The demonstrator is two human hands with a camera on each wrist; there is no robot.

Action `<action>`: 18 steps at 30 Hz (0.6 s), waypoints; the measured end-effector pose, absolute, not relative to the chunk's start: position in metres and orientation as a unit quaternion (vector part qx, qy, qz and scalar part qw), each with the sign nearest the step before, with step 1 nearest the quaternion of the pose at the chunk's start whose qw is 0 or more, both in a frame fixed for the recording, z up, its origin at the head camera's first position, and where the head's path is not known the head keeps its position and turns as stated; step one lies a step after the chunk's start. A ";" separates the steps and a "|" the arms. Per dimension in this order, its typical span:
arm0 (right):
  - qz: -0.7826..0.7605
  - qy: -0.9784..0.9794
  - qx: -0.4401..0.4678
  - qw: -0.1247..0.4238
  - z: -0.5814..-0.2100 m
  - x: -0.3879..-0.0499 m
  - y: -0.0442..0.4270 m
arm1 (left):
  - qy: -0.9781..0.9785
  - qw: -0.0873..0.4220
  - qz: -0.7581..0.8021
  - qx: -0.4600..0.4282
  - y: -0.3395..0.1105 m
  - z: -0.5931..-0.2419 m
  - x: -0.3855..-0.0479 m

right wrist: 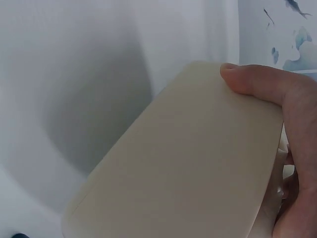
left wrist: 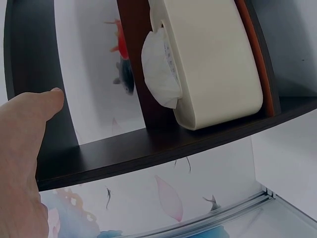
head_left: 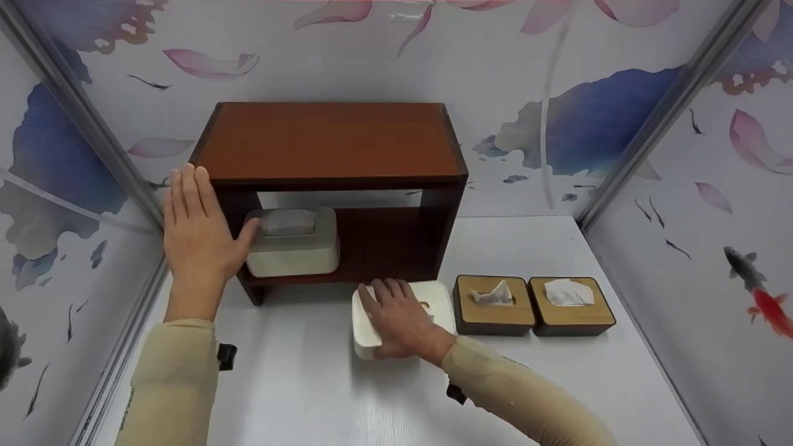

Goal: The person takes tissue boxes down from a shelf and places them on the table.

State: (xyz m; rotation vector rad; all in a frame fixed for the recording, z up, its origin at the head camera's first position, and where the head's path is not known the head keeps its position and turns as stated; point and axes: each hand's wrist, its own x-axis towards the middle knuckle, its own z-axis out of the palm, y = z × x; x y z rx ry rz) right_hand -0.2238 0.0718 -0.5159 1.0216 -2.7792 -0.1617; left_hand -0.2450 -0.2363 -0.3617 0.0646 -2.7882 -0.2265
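Note:
My right hand [head_left: 399, 325] grips a white tissue box [head_left: 441, 298] just in front of the shelf's lower right edge, with the palm and fingers over its top. In the right wrist view the thumb presses the side of this box [right wrist: 183, 158]. My left hand [head_left: 201, 232] lies flat with straight fingers at the left side of a brown wooden shelf [head_left: 328, 142]. Its thumb points inward near a cream tissue box [head_left: 294, 261], which sits in the shelf's left half. A white tissue shows in that box's opening [left wrist: 161, 72] in the left wrist view.
Two dark tissue boxes with wood-tone tops, one on the left [head_left: 495, 319] and one on the right [head_left: 571, 314], stand side by side on the white table [head_left: 297, 384]. Patterned panels [head_left: 508, 74] with metal frame posts enclose the back and sides.

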 end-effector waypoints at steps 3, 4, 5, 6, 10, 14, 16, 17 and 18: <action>-0.052 -0.934 0.343 0.084 -0.523 -0.219 0.075 | -0.982 0.171 -0.080 0.025 -0.237 -0.362 -0.245; -0.052 -0.934 0.343 0.081 -0.526 -0.217 0.077 | -0.982 0.171 -0.080 0.025 -0.237 -0.362 -0.245; -0.054 -0.934 0.343 0.079 -0.528 -0.215 0.078 | -0.981 0.172 -0.081 0.026 -0.237 -0.362 -0.245; -0.053 -0.935 0.343 0.077 -0.530 -0.214 0.080 | -0.981 0.173 -0.081 0.026 -0.237 -0.362 -0.245; -0.053 -0.936 0.341 0.074 -0.536 -0.208 0.088 | -0.981 0.175 -0.084 0.025 -0.236 -0.362 -0.245; -0.047 -0.938 0.336 0.070 -0.542 -0.202 0.097 | -0.981 0.174 -0.079 0.024 -0.236 -0.361 -0.245; -0.043 -0.940 0.332 0.067 -0.545 -0.199 0.102 | -0.982 0.173 -0.078 0.024 -0.236 -0.361 -0.245; -0.041 -0.940 0.331 0.067 -0.547 -0.197 0.104 | -0.982 0.172 -0.078 0.024 -0.236 -0.361 -0.245; -0.040 -0.941 0.330 0.067 -0.548 -0.196 0.106 | -0.982 0.172 -0.078 0.023 -0.236 -0.361 -0.245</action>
